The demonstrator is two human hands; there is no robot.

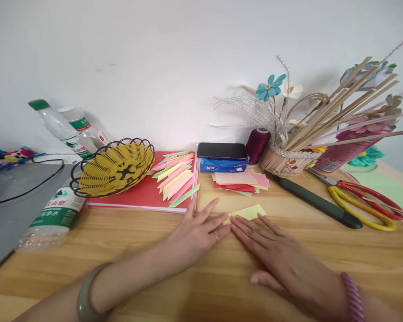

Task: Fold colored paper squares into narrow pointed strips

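A pale yellow paper strip lies flat on the wooden table in front of both hands. My left hand reaches in from the left, fingers spread, its fingertips at the strip's left end. Palm down, my right hand rests with extended fingers touching the strip's near edge. Just beyond the strip is a stack of pink, red and yellow paper pieces. Folded strips in pink, yellow and green are piled on a red sheet to the left.
A yellow woven basket and plastic bottles stand left. Behind are a phone on a blue tissue pack and a maroon thread spool. To the right lie a dark green cutter, scissors and a stick-filled holder.
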